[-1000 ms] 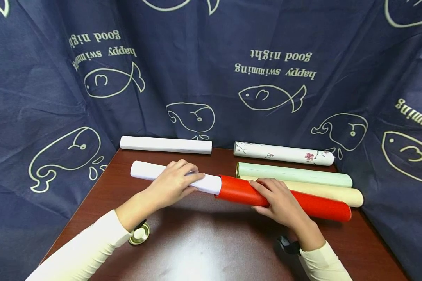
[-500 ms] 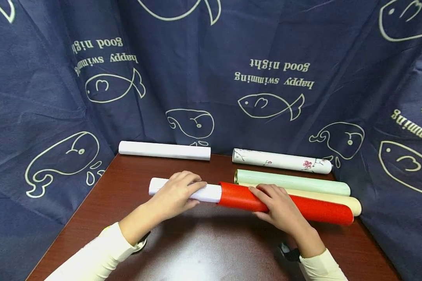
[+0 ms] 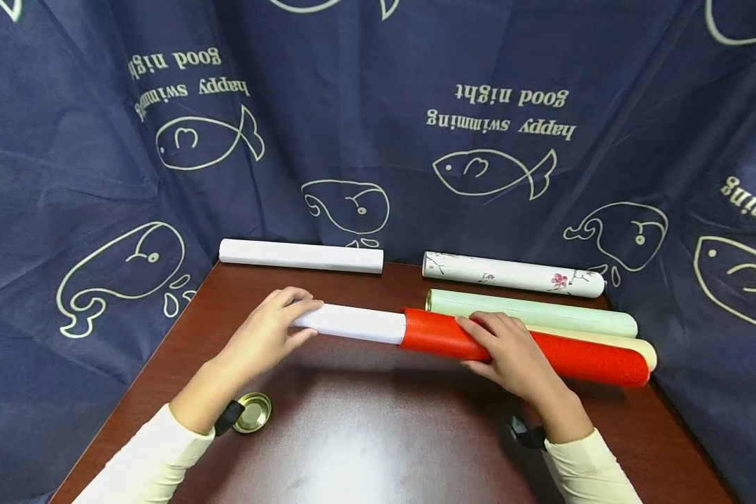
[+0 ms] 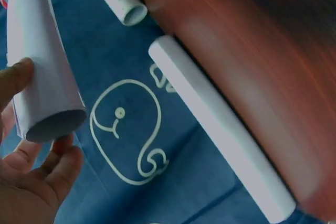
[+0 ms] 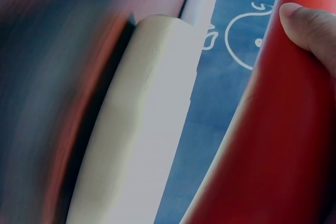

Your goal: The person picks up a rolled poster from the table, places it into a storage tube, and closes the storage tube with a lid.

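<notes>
A rolled white paper [image 3: 359,323] sticks out of the left end of a red tube [image 3: 586,358], partly inside it. My left hand [image 3: 267,329] holds the roll near its outer end. In the left wrist view, the thumb lies on one side of the paper roll [image 4: 42,51] and the fingers curl beneath its open end. My right hand [image 3: 507,350] grips the red tube around its middle, thumb at the near side. The right wrist view shows the thumb [image 5: 310,27] against the red surface [image 5: 278,124]. The part of the roll within the tube is hidden.
Behind lie another white paper roll [image 3: 302,256] and a white tube with pink blossoms [image 3: 510,273]. A pale green tube [image 3: 542,311] and a cream tube [image 5: 131,119] lie beyond the red one. A round gold lid [image 3: 253,413] rests on the brown table [image 3: 353,406] near my left wrist.
The white roll has slid further right into the red tube. My left hand has shifted left along it to its outer end, uncovering the gold lid. The right hand keeps its grip.
</notes>
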### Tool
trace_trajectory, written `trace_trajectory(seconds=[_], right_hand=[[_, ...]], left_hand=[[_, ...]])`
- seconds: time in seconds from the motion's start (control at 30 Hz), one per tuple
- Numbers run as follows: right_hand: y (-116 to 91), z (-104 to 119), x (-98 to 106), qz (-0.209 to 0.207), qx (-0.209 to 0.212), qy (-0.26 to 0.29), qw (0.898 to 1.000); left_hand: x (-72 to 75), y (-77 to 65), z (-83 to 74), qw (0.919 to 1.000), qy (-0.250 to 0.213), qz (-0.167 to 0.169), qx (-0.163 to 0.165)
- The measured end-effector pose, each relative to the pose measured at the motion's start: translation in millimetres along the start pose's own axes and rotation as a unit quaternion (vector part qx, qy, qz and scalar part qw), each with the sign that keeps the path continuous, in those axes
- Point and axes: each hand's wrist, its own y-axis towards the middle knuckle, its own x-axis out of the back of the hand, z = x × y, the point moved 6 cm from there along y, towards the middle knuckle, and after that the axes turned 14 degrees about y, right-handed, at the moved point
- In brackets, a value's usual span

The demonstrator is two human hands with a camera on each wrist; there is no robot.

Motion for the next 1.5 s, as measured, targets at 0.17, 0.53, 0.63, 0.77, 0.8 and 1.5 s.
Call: trace_trajectory(seconds=[0.17,0.53,0.63,0.77,0.8,1.5], right_hand=[[4,2,-5,0.012,0.001,-0.003,1.0],[17,10,-4,0.003,0.007,-0.001,1.0],[20,13,0,-0.018,0.018,0.003,1.0],[24,17,0,-0.021,0.024,0.004,0.999],[24,17,-1,-0.019,0.025,0.004,0.999],[20,11,0,-0.025,0.006,0.025,0.999]], left_hand=[[-15.3,9.6,-12.8,0.9955,-0.086,-0.021,0.033],[-41.7,22.2,-33.9,0.9601,-0.259,-0.035,0.1],[-44.0,27.7,-40.0,0.9501,-0.295,-0.032,0.096],[-48.3,33.5,-50.6,0.9507,-0.302,-0.006,0.071],[-50.0,34.0,-53.3,0.9533,-0.295,0.004,0.063],[-47.5,-17.3,-5.5,0.9809,-0.173,0.084,0.03]])
